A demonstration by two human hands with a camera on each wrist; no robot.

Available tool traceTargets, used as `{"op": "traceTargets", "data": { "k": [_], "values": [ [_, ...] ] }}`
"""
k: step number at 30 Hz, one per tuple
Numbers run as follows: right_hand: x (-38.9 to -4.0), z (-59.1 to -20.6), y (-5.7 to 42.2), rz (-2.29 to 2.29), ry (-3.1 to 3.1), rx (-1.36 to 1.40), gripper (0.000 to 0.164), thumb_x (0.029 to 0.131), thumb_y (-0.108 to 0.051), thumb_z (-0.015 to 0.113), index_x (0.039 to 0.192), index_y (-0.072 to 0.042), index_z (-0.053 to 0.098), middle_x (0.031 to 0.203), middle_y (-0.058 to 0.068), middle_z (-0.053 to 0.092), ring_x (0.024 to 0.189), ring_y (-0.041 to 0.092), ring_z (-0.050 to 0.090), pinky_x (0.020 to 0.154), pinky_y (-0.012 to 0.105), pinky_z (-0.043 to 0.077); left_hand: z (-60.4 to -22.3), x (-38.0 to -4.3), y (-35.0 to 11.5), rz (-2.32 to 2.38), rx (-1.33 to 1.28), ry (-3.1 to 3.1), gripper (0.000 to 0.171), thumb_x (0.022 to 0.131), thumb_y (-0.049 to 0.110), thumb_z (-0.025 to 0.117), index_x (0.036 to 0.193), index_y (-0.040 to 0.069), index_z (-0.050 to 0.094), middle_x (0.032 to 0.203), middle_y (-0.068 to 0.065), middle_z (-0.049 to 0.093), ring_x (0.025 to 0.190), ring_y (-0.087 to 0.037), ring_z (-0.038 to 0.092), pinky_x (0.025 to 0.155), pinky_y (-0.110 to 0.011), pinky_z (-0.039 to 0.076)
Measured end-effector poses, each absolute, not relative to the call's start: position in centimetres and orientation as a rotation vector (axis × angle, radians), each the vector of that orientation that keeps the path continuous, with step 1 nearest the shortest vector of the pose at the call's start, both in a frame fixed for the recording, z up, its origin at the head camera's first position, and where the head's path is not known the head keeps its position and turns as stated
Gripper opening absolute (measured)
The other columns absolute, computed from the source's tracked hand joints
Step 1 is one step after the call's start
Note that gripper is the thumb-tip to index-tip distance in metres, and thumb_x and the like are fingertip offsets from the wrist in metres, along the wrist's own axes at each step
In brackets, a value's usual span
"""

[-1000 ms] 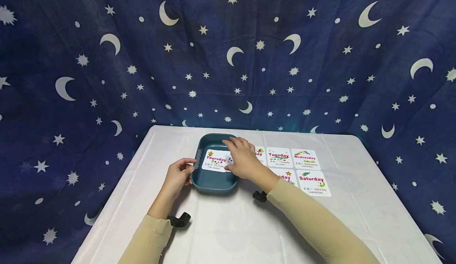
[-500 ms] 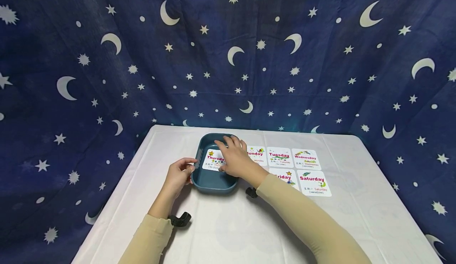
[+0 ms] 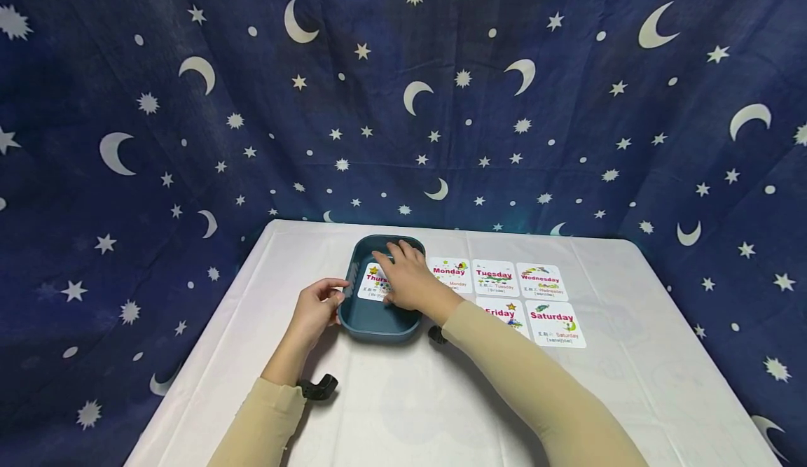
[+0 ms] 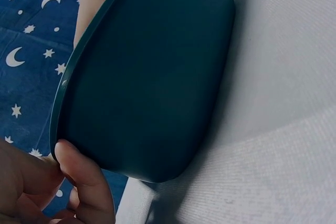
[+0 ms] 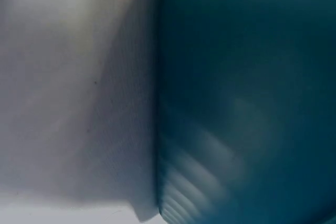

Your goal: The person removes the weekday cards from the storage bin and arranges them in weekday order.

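A dark blue-green rectangular tray [image 3: 377,328] sits near the back of the table. My left hand [image 3: 317,307] pinches its left rim between thumb and fingers, seen close up in the left wrist view at the tray wall [image 4: 142,87]. Inside lies a white Thursday card [image 3: 374,287], its right part covered by my right hand [image 3: 412,279], which reaches in over the right rim with fingers spread. Another card seen earlier beside it is hidden beneath that hand. Only the tray's wall [image 5: 247,87] and white cloth fill the right wrist view.
Right of the tray, Monday [image 3: 450,276], Tuesday [image 3: 494,280] and Wednesday [image 3: 541,283] cards form a row. Friday [image 3: 502,313] and Saturday [image 3: 556,325] lie in front, Friday partly behind the right sleeve. A starry blue curtain [image 3: 366,173] hangs behind the white table [image 3: 391,411].
My right hand has moved left over the tray, covering more of the Thursday card and uncovering the Monday card. The left hand keeps its grip on the rim.
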State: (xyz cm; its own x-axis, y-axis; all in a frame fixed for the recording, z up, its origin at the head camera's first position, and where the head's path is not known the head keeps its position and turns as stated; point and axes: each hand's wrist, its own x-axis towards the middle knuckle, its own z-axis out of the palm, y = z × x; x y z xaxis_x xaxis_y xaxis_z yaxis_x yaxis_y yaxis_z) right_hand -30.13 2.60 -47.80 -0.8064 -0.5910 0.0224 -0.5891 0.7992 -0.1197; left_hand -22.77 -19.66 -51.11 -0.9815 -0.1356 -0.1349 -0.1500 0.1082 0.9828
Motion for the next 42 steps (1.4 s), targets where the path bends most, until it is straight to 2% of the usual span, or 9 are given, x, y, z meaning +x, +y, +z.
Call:
{"op": "traceTargets", "data": {
  "k": [10, 15, 22, 34, 42],
  "values": [
    [-30.6, -48.8, 2.2, -0.112, 2.974, -0.924, 0.099, 0.090, -0.039, 0.089, 0.169, -0.019, 0.033, 0.171, 0.018, 0.037, 0.161, 0.041, 0.030, 0.129, 0.058, 0.035, -51.2, -22.9, -19.7, 2.077, -0.296, 2.319, 0.026, 0.104, -0.003, 0.061, 0.128, 0.000, 0.072, 0.090, -0.007, 0.060, 0.058, -0.012, 0.055, 0.052, -0.024, 0.052],
    [-30.9, -48.9, 1.8, -0.028, 2.989, -0.858, 0.102, 0.088, -0.044, 0.089, 0.169, -0.019, 0.033, 0.164, 0.016, 0.046, 0.152, 0.037, 0.041, 0.123, 0.053, 0.041, -51.1, -23.0, -19.7, 2.075, -0.290, 2.324, 0.025, 0.104, -0.002, 0.062, 0.127, 0.003, 0.073, 0.090, -0.006, 0.059, 0.058, -0.013, 0.055, 0.052, -0.024, 0.052],
    [-31.0, -48.8, 1.6, 0.041, 2.965, -0.798, 0.101, 0.089, -0.046, 0.087, 0.170, -0.019, 0.032, 0.157, 0.015, 0.055, 0.140, 0.034, 0.049, 0.118, 0.052, 0.043, -51.1, -23.0, -19.6, 2.085, -0.283, 2.317, 0.025, 0.105, -0.003, 0.062, 0.127, 0.001, 0.072, 0.089, -0.006, 0.058, 0.058, -0.012, 0.055, 0.051, -0.023, 0.052],
    [-30.9, -48.6, 1.2, 0.084, 2.925, -0.768, 0.100, 0.092, -0.046, 0.084, 0.171, -0.019, 0.029, 0.156, 0.015, 0.056, 0.131, 0.032, 0.049, 0.109, 0.047, 0.042, -51.2, -22.9, -19.7, 2.084, -0.291, 2.318, 0.025, 0.105, -0.002, 0.062, 0.127, 0.001, 0.072, 0.089, -0.006, 0.059, 0.059, -0.012, 0.055, 0.051, -0.023, 0.052],
    [-30.8, -48.5, 1.2, 0.093, 2.922, -0.764, 0.099, 0.092, -0.048, 0.083, 0.171, -0.021, 0.029, 0.156, 0.016, 0.052, 0.134, 0.032, 0.048, 0.110, 0.047, 0.041, -51.3, -22.9, -19.8, 2.090, -0.294, 2.310, 0.026, 0.104, -0.003, 0.061, 0.127, 0.001, 0.072, 0.090, -0.005, 0.059, 0.059, -0.012, 0.055, 0.051, -0.023, 0.053]
  ]
}}
